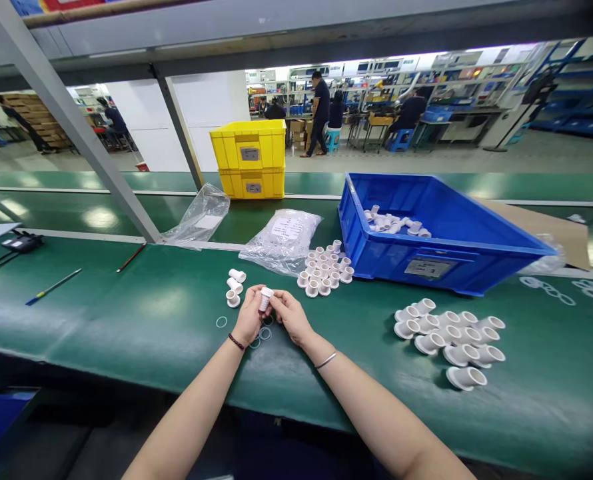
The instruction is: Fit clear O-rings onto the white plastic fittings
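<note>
Left hand (249,315): fingertips pinch the white plastic fitting (265,299) from its left side.
Right hand (290,315): fingertips grip the same fitting from the right.
Fitting: held upright between both hands, just above the green worktop (151,313) and the clear rings (265,333).
Slip risk: with only a fingertip hold, the smooth fitting could pop free and roll to the near edge.
Ring risk: the thin rings are hard to see, so a wrist could sweep them away.
Knock risk: three loose fittings (234,287) lie near the left hand and might scatter.
</note>
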Tool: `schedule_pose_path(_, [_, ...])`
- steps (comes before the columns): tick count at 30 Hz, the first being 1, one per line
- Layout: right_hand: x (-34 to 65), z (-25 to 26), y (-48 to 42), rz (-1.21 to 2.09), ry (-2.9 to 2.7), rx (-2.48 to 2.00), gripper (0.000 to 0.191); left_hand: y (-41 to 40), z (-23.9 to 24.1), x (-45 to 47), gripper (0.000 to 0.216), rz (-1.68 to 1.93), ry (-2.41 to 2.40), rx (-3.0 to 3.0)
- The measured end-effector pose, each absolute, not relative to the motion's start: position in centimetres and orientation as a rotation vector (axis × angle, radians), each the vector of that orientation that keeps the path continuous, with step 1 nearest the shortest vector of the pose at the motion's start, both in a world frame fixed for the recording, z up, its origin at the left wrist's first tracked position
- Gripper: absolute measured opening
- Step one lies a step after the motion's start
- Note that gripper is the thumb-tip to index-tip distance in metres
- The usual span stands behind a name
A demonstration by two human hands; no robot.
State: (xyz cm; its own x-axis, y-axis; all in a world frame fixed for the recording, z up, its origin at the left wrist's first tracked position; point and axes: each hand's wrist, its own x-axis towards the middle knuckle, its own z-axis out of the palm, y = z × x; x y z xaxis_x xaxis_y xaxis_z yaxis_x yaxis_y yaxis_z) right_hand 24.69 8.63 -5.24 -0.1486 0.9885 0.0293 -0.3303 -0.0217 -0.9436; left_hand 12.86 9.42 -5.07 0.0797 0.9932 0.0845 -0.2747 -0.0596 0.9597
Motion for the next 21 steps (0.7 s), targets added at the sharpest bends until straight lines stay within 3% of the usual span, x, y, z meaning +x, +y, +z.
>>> schedule_pose_path(7, [25.8, -3.3, 8.4, 1.161, -1.023, -0.832, 0.039, 8.3, -4.3, 12.8, 0.043, 1.348, 0.872, 1.344])
schedule_pose_path(11, [29.0, -1.7, 8.9, 0.941, -1.07, -0.959, 0.044, 8.2, -3.8, 12.1, 0.037, 1.688, 1.015, 1.734])
schedule_pose_path(16, [35.8, -2.2, 9.5, 0.348, -1.213, -1.365, 0.047, 9.2, -2.9, 8.7, 0.031, 2.105, 1.434, 1.778])
schedule_pose_path(21, [39.9, -3.7, 10.4, 0.217, -1.333, -1.682, 0.039, 9.8, -3.2, 3.4, 0.02, 1.812, 1.773, 1.815])
